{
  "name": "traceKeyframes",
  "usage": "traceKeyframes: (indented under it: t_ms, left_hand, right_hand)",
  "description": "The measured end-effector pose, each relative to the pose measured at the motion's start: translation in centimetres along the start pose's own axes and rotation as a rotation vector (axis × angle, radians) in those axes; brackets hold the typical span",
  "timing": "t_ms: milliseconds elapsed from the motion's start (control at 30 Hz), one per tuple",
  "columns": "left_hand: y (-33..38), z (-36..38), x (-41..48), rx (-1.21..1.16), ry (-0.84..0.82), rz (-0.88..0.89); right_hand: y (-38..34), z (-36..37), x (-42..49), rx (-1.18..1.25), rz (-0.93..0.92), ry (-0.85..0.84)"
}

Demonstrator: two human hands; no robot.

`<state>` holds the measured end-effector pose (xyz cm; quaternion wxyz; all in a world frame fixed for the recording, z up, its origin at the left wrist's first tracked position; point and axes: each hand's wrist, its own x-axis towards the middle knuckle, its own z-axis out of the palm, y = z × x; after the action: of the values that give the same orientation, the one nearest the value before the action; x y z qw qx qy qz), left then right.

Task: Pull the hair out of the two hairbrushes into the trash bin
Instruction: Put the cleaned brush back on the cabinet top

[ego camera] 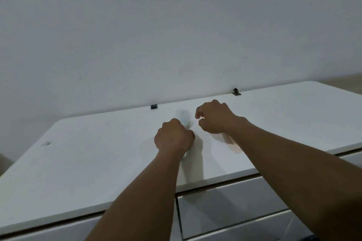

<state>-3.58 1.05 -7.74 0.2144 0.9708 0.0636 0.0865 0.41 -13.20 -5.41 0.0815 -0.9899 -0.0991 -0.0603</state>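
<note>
Two bare forearms reach over a white, smooth-topped dresser (98,162) set against a plain wall. The left hand (173,139) is closed in a fist around the handle of a pale blue-white plastic hairbrush (182,116), whose bristled head lies on the dresser top just beyond the knuckles. The right hand (213,117) hovers just beside the brush head, fingers curled, thumb and forefinger nearly pinched — whether any hair is between them is too fine to tell. No second brush or trash bin is visible. To do this well, pin the handle firmly and pull strands up along the bristles.
</note>
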Motion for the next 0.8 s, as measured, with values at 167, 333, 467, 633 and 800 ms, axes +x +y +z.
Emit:
traceKeyframes:
  t_ms: [167, 333, 467, 633, 800]
  left_hand:
    - [0.3, -0.2, -0.2, -0.027, -0.025, -0.026]
    - [0.9, -1.2, -0.4, -0.056, -0.015, -0.059]
    - [2.2, -1.8, -1.2, -0.048, 0.042, -0.011]
    - [5.9, -1.5, -3.3, -0.04, -0.006, 0.105]
    - [8.8, 0.5, -4.4, -0.009, -0.095, 0.162]
  right_hand:
    - [-0.3, 0.6, -0.4, -0.002, -0.002, -0.001]
    - [0.6, -1.1, -1.7, 0.044, 0.038, 0.007]
    - [2.2, -3.5, -3.6, 0.084, 0.084, 0.045]
    - [5.0, -5.6, -6.2, 0.126, 0.136, 0.068]
    - [8.1, -5.8, -7.9, 0.159, 0.189, 0.045]
